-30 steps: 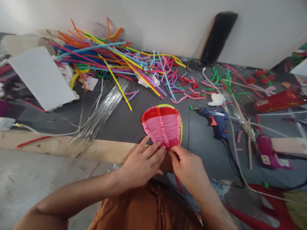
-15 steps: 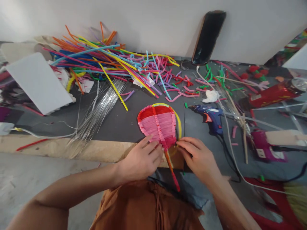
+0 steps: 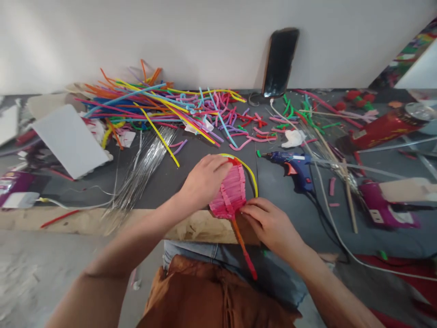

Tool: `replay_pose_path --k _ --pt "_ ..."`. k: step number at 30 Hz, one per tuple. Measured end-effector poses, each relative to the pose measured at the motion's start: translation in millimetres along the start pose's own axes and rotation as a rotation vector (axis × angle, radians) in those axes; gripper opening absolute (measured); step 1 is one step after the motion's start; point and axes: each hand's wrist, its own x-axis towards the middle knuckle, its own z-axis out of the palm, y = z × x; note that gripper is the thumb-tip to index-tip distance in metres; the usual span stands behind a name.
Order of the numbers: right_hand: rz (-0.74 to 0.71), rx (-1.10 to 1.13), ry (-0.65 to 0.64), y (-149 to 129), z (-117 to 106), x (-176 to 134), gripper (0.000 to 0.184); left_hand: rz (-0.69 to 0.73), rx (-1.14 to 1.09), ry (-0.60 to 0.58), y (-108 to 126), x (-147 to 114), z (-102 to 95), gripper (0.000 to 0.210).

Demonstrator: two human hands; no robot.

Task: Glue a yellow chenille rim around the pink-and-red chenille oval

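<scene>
A leaf-shaped piece of pink and red pipe cleaners [image 3: 232, 187], with an orange and red stem [image 3: 241, 239], lies at the table's front edge. My left hand [image 3: 207, 178] is closed over its upper left side, hiding that part. Along its top and right side curves a yellow pipe cleaner [image 3: 251, 173], standing a little apart from the right rim. My right hand [image 3: 269, 221] pinches at the lower right corner, where the yellow strip's end goes out of sight behind the fingers.
A heap of coloured pipe cleaners [image 3: 153, 105] lies at the back, beside a bundle of thin wires [image 3: 146, 161]. To the right are a blue glue gun [image 3: 297, 166], a white cable [image 3: 322, 182] and a red can [image 3: 385, 127]. A phone [image 3: 280, 64] leans on the wall.
My left hand has moved up from the piece's lower left to its upper left side. My right hand stays at the lower right corner. The camera view has shifted slightly.
</scene>
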Motion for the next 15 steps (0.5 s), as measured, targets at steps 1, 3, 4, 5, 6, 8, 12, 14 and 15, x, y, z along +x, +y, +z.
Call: replay_pose_path --k 1,3,4,5,6,8,12,14,15 --pt "0.003 0.001 0.0 -0.1 0.4 0.1 0.021 -0.04 0.005 -0.04 -7.5 12.2 2.3 0.028" --pt "0.009 0.002 0.003 -0.4 1.8 0.1 0.021 -0.099 0.02 -0.12 -18.8 32.3 8.2 0.025" --pt "0.01 0.003 0.003 -0.7 2.7 0.0 0.021 -0.123 0.033 -0.155 -22.4 39.3 11.3 0.024" --pt "0.01 0.004 0.003 -1.2 3.5 -0.2 0.021 -0.144 0.042 -0.181 -24.7 44.0 14.4 0.023" --pt "0.009 0.007 0.005 -1.8 3.8 -0.4 0.022 -0.163 0.044 -0.195 -26.1 46.8 17.3 0.022" --pt "0.008 0.028 0.004 -3.2 1.9 -0.3 0.021 -0.196 0.026 -0.191 -27.3 47.5 22.3 0.021" --pt "0.027 0.141 -0.022 -1.4 -19.4 7.9 0.016 -0.192 -0.041 -0.131 -28.8 41.8 28.9 0.022" --pt "0.075 0.137 -0.003 5.7 -36.0 19.6 0.015 -0.167 -0.069 -0.107 -29.1 39.4 31.2 0.022" --pt "0.105 0.104 0.023 10.8 -43.4 27.5 0.015 -0.156 -0.085 -0.096 -28.9 38.4 32.2 0.022"
